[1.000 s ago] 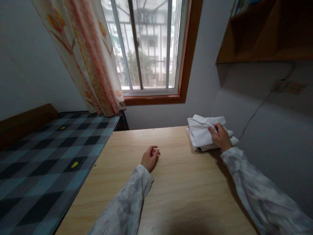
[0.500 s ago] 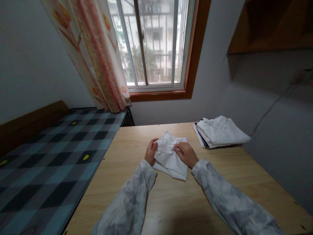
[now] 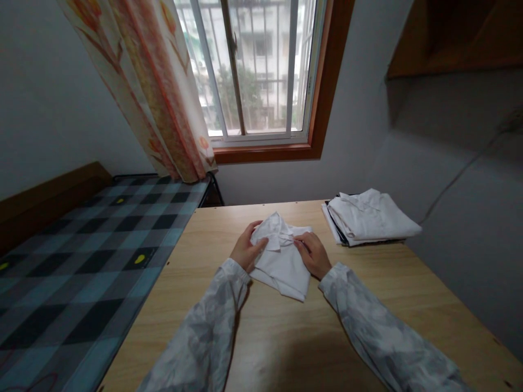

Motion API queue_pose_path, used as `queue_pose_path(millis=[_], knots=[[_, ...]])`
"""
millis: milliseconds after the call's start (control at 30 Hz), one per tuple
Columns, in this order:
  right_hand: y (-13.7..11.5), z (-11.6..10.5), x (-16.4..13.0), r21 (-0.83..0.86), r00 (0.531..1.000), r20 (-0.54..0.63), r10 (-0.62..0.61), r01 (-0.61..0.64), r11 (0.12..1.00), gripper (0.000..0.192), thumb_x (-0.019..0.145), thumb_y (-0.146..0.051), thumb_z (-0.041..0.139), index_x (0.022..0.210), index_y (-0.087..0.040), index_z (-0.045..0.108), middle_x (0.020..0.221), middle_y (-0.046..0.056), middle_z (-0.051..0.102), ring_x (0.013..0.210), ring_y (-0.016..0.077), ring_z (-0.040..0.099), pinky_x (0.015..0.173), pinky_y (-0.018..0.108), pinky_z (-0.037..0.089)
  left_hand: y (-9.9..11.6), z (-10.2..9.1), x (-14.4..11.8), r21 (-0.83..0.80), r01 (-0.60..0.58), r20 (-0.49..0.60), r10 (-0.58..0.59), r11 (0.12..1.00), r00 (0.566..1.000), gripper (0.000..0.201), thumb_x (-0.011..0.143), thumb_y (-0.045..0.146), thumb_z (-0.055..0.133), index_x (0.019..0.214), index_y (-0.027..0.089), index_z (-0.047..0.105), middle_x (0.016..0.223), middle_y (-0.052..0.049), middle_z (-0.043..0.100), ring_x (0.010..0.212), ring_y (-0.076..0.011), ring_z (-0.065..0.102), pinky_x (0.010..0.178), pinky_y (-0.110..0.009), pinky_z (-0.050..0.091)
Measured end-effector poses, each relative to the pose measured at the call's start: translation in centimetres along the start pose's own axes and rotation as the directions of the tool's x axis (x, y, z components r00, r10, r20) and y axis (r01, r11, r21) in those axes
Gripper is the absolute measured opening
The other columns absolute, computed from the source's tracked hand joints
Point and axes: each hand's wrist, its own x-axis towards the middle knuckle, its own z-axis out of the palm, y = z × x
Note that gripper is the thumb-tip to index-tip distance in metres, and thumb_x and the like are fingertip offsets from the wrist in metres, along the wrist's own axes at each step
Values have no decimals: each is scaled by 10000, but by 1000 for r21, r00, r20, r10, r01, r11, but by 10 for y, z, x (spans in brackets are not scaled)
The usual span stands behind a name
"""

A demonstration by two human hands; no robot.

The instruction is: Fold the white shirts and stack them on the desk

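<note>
Two hands meet on a folded white shirt (image 3: 281,258) in the head view, the only view supplied. The shirt lies on the wooden table (image 3: 286,337), near the middle of its far half, with its collar end turned toward the window (image 3: 261,71) and its lower folded corner pointing toward the person. The left hand (image 3: 245,251) rests on the shirt's left edge, the thumb laid over the cloth near the collar and the fingers curled around the edge beneath it, so that the fabric is lightly pinched. The right hand (image 3: 314,255) lies on the shirt's right edge, fingers drawn together and their tips pressing the cloth just below the collar; whether the thumb grips beneath cannot be told. Both forearms, in pale mottled sleeves, reach in from the lower edge of the frame.

A stack of folded white garments (image 3: 370,218), with a darker layer showing at its lower edge, sits at the table's far right corner, well apart from the hands and close to the grey wall. Left of the table stands a bed with a blue and black checked cover (image 3: 85,256). A floral curtain (image 3: 151,92) hangs at the window's left side, its hem reaching toward the bed. A wooden shelf (image 3: 453,38) is mounted high on the right wall.
</note>
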Motion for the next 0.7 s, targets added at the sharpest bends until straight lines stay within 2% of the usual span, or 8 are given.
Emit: queue_pose_path(millis=[67,167,200,267,333,433,600,700], knots=[[6,-1,0,31,997,-36,65,-64,997,219,1101,-401,530,1172,-254,678,1128,100,706,1112,287,630,1007,464,504,12,-5,2,19,-40,23,40,999,999,585,894,442,785,1382,187,587,1271,-105,726,1110,-257,707,978,-366,568],[25,-5,9,109,969,-60,241,-234,966,397,1077,-476,511,1377,-236,612,1399,139,645,1348,304,555,1178,510,431,26,-17,4,37,-81,80,78,996,994,541,938,476,753,1366,185,598,1311,-113,718,1190,-274,688,1050,-381,546],[33,-6,14,151,952,-17,306,-300,942,446,1065,-500,513,1412,-233,598,1439,139,633,1371,304,550,1196,512,422,29,-21,5,41,-89,95,85,995,992,537,945,480,748,1369,186,601,1320,-113,715,1209,-277,682,1065,-383,540],[47,-10,25,227,909,183,374,-409,884,508,1020,-561,570,1392,-222,634,1406,128,668,1311,305,604,1152,494,474,36,-31,6,52,-106,101,100,993,990,529,947,480,748,1366,188,611,1336,-110,711,1244,-283,669,1089,-384,528],[53,-14,36,260,860,395,324,-443,858,527,948,-616,680,1270,-200,723,1292,118,720,1200,309,663,1077,472,529,41,-39,6,47,-109,68,106,993,992,527,945,480,751,1364,189,617,1335,-106,716,1237,-281,672,1082,-380,532],[47,-16,42,285,842,519,149,-334,898,542,820,-650,845,1114,-197,807,1252,123,728,1212,329,661,1113,484,508,46,-47,7,12,-117,-73,118,993,990,507,947,471,743,1355,190,631,1312,-99,729,1184,-265,689,1053,-370,543],[20,-4,34,286,834,547,-79,-97,953,801,703,-662,949,1380,-277,759,1586,143,554,1475,368,501,1249,525,388,42,-53,12,-100,-156,-387,106,983,916,432,927,407,748,1299,203,669,1282,-87,744,1182,-241,692,1101,-382,525],[5,7,30,264,836,525,-157,15,964,506,876,-586,843,1286,-292,799,1481,131,653,1451,348,532,1256,522,378,36,-60,17,-192,-168,-472,59,967,880,442,896,398,772,1284,206,681,1264,-95,753,1156,-241,710,1078,-393,552]])
